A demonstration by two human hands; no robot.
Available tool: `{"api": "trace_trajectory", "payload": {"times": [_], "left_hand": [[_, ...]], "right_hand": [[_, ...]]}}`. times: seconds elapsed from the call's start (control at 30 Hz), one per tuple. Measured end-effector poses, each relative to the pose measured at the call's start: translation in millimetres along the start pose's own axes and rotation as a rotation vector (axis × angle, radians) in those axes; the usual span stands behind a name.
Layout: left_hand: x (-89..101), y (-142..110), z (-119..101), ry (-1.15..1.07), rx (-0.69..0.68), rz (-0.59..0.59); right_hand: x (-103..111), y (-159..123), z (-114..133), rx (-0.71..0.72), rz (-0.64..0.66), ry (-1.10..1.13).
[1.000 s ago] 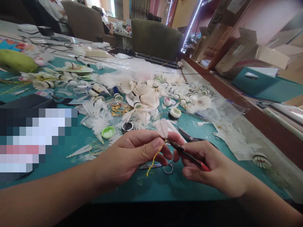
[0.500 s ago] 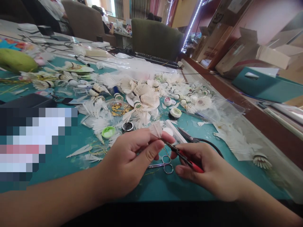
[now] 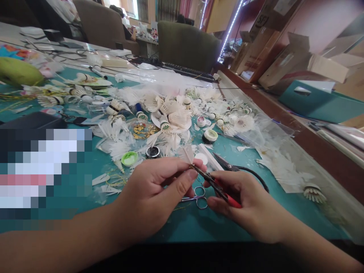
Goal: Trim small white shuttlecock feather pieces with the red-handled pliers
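Note:
My left hand [image 3: 155, 191] pinches a small white feather [image 3: 187, 154] between thumb and fingers. My right hand [image 3: 244, 201] is shut on red-handled needle-nose pliers [image 3: 224, 191], whose dark tips reach the base of the feather, close to my left fingers. Whatever the tips grip there is hidden. Beneath my hands, small steel scissors [image 3: 199, 197] lie on the teal mat [image 3: 182, 223]. Black-handled scissors [image 3: 224, 163] rest just beyond my right hand.
Loose feathers, white shuttlecocks [image 3: 170, 119], small round lids and gold pieces [image 3: 140, 131] crowd the mat ahead. A clear plastic sheet [image 3: 273, 148] lies along the right edge. Cardboard boxes and a teal box [image 3: 313, 100] stand beyond it. A blurred patch [image 3: 40, 170] covers the left.
My hands have dropped slightly, bringing the feather lower. The pliers now lie flatter, and their tips sit closer to the left fingers. The yellow thread no longer hangs below the feather.

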State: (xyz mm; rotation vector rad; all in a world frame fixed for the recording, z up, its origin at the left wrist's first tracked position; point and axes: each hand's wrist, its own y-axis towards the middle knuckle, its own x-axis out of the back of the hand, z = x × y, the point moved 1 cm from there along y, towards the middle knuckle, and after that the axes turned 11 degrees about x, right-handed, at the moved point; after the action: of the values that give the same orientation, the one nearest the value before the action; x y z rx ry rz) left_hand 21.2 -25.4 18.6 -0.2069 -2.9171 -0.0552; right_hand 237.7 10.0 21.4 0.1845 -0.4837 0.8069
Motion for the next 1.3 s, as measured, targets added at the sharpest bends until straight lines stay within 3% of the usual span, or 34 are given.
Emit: {"api": "trace_trajectory", "payload": {"times": [0.43, 0.63, 0.93, 1.3], "left_hand": [[1.5, -1, 3, 0.064, -0.022, -0.098], [3.5, -1, 4, -0.017, 0.019, -0.152], [3.2, 3, 4, -0.101, 0.188, 0.130], [2.6, 5, -2, -0.158, 0.270, 0.219]], "right_hand": [[-2, 1, -7, 0.076, -0.090, -0.218], [12, -2, -6, 0.143, -0.134, -0.366], [26, 0, -11, 0.264, 0.017, -0.412], [28, 0, -23, 0.367, 0.025, -0.435]]}}
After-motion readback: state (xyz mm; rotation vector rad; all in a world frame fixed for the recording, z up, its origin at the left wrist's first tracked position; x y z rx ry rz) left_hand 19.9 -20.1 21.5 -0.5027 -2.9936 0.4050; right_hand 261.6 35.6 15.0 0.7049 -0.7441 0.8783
